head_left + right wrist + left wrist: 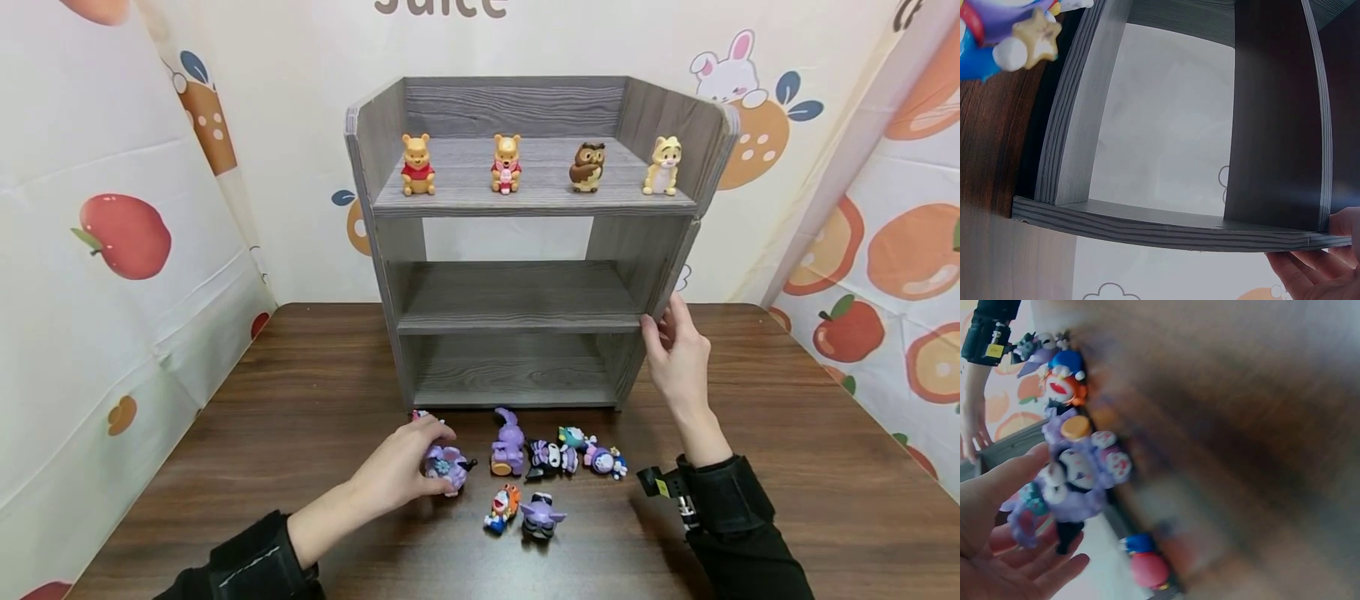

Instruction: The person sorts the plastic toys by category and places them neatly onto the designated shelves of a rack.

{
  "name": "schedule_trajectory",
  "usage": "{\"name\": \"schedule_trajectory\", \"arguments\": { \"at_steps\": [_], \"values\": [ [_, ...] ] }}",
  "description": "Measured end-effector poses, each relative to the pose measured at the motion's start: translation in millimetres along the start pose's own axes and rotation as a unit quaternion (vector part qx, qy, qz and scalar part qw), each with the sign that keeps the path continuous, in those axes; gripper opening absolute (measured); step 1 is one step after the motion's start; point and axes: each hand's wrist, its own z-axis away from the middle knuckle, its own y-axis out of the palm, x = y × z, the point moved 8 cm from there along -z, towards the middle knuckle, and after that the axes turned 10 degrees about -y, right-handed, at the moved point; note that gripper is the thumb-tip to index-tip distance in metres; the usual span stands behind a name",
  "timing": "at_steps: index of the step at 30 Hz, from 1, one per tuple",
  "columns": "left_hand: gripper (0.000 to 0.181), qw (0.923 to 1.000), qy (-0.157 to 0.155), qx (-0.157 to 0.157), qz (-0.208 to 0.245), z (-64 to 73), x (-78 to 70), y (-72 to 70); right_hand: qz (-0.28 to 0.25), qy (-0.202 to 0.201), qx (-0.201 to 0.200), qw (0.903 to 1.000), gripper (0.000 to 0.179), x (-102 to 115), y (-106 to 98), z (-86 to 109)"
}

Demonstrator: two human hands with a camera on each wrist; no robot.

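Observation:
My left hand point(408, 458) holds a purple figurine point(447, 468) with a white face and black trim, low over the table in front of the shelf's left side. In the left wrist view the thumb and fingers lie around this purple figurine point(1072, 481). My right hand point(678, 354) grips the right side panel of the grey wooden shelf point(517, 323) at the middle board, thumb at the front edge. From the right wrist, the fingers of the right hand point(1325, 265) pass behind that panel. A pink-topped figurine point(420, 413) is partly hidden behind the left hand.
On the top board stand two yellow bears point(417, 167) point(506, 165), a brown owl point(587, 167) and a cream figurine point(663, 167). A purple figurine point(507, 443), a black-and-purple one point(552, 458), an orange-and-blue one point(502, 508), an eared one point(541, 517) and several others lie on the table point(300, 433).

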Motion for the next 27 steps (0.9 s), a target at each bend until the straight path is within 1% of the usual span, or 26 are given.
{"name": "schedule_trajectory", "arguments": {
  "at_steps": [3, 7, 9, 12, 14, 16, 20, 23, 27],
  "values": [
    [0.043, 0.9983, 0.008, 0.021, -0.053, -2.9, -6.4, -0.4, 0.003, 0.0, -0.002, 1.0, 0.044, 0, -1, -0.6],
    [0.045, 0.9934, 0.014, 0.039, -0.106, -5.4, -11.0, 2.1, 0.004, -0.003, -0.002, 1.0, 0.043, 1, -1, -1.0],
    [0.047, 0.9909, 0.016, 0.049, -0.125, -6.1, -11.8, 4.8, 0.005, -0.004, -0.001, 1.0, 0.043, 1, -1, -0.8],
    [0.05, 0.9883, 0.017, 0.061, -0.139, -6.7, -12.1, 9.0, 0.007, -0.006, 0.001, 1.0, 0.044, 1, -1, 0.2],
    [0.051, 0.9874, 0.018, 0.063, -0.144, -6.4, -12.0, 11.0, 0.006, -0.005, 0.003, 1.0, 0.044, 1, 0, 0.9],
    [0.05, 0.987, 0.021, 0.062, -0.147, -6.0, -12.5, 11.8, 0.005, -0.004, 0.004, 1.0, 0.044, 1, 1, 1.5],
    [0.043, 0.987, 0.025, 0.049, -0.151, -5.9, -14.2, 10.8, 0.001, -0.004, 0.002, 1.0, 0.043, 0, 1, 1.6],
    [0.037, 0.9875, 0.025, 0.038, -0.151, -6.3, -15.8, 8.7, 0.002, -0.004, 0.001, 1.0, 0.042, 0, 0, 1.3],
    [0.035, 0.9873, 0.029, 0.021, -0.154, -6.2, -19.3, 4.6, 0.006, -0.003, 0.001, 1.0, 0.042, 0, -1, 0.7]
  ]
}}
